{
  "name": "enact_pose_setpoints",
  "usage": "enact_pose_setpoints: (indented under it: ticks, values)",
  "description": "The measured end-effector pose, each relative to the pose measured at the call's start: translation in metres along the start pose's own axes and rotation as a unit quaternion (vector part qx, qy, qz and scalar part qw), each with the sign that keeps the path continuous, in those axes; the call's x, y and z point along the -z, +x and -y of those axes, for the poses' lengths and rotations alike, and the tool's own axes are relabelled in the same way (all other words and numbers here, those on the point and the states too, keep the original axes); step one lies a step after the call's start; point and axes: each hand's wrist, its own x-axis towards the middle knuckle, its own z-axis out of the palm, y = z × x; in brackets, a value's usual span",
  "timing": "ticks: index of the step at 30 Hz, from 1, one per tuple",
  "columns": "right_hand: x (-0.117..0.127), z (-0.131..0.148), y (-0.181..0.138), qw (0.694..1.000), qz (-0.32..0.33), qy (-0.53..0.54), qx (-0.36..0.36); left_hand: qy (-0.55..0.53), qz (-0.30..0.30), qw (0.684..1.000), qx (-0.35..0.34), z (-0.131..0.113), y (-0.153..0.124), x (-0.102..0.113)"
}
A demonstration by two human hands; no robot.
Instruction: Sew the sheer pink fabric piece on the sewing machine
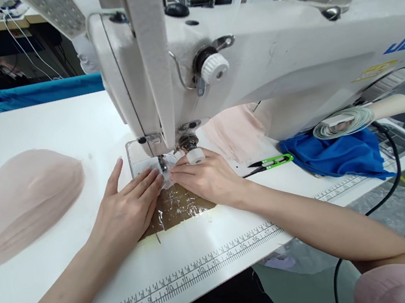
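My left hand (129, 202) lies flat beside the presser foot (163, 164) of a white sewing machine (267, 52). Its fingers are stretched out and its thumb points away to the left. On the other side of the foot, my right hand (210, 176) has bent fingers pressed together at the edge of a small bit of thin pale fabric (167, 180). That fabric is sheer and mostly hidden under the fingers. Below both hands is a brown patch (181, 209) covered with clear tape. Behind my right hand, more pale pink fabric (236, 130) lies under the machine arm.
A sheer pink piece (28, 201) is spread at the left. Green thread snips (276, 161), a blue cloth (338, 154) and a coil of pale cord (343, 123) lie to the right. A printed ruler (185, 278) runs along the front edge. A black cable (397, 165) hangs at the right.
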Motion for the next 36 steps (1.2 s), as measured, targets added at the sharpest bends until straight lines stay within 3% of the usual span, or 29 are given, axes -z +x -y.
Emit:
enact_pose_setpoints:
  ticks: [8,27,32,36]
  values:
    - [0.0,0.002,0.002,0.998,0.0,-0.06,-0.004,0.013,-0.007,1.0,-0.001,0.002,0.001,-0.003]
    - [-0.003,-0.001,0.003,0.998,0.024,-0.049,-0.009,0.035,0.006,0.999,0.029,0.002,0.003,-0.004]
    - [0.001,-0.001,0.003,0.999,0.01,-0.046,-0.012,0.092,0.014,0.995,0.031,-0.001,0.002,0.008]
    - [0.008,0.007,0.003,1.0,-0.002,-0.006,-0.021,0.115,-0.04,0.992,-0.011,-0.007,0.004,0.021]
